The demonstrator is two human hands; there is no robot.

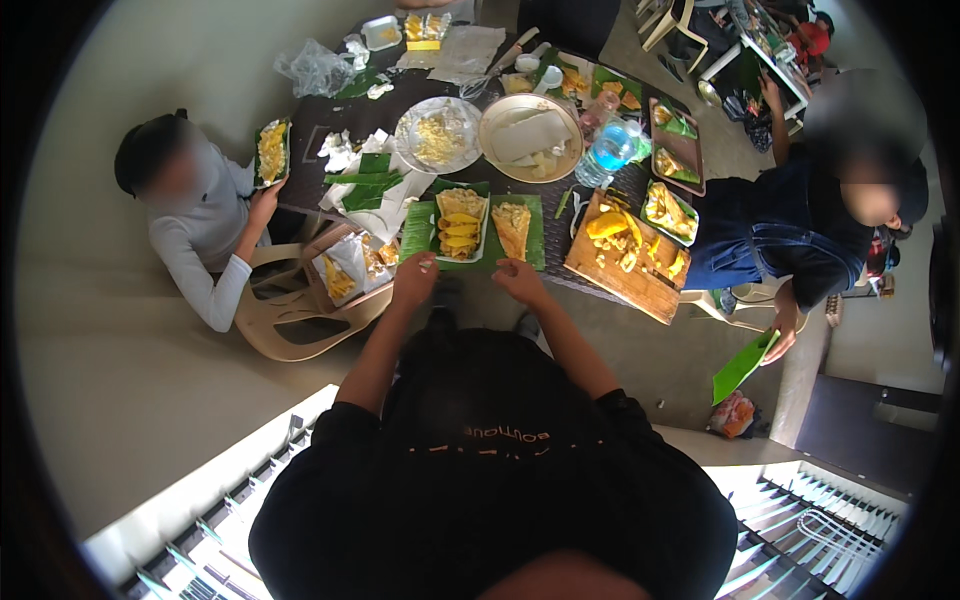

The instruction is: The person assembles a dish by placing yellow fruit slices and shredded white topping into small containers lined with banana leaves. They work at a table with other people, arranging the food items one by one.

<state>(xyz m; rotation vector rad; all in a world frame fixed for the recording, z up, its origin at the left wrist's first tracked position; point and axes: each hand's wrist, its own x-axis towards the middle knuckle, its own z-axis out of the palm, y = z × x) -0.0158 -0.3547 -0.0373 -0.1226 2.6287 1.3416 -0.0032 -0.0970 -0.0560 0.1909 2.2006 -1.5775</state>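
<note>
**Both hands low beside the filled white tray, folded wrap lying free to its right**

The filled white tray (462,226), with its yellow rolls and a folded piece at the far end, serves as the landmark. The folded wrap (512,230) lies on the green leaf (418,232) just right of the tray, apart from it, wide end away from the person and narrow end toward them.

The left hand (414,280) is just off the tray's near left corner, its fingers drawn close together. A small pale spot shows at the fingertips; whether that is a held scrap or a nail, I cannot tell. The right hand (519,282) is to the tray's near right, thumb and fingers partly curled beside the wrap's narrow end. Whether they touch wrap or leaf is too small to make out.

The step in hand seems to be tending the wrap and the leaf edge. Good handling would probably mean supporting the wrap from beneath along its length, since a pinch at the narrow tip could unfold it and spill filling. Light fingers suit it, as the wrap looks soft. The left hand would do best bracing the leaf without dragging the tray. The elbow room matters too: the wooden board (652,300), carrying cut yellow fruit, sits right of the tray, so the right arm should avoid swinging outward.
</note>
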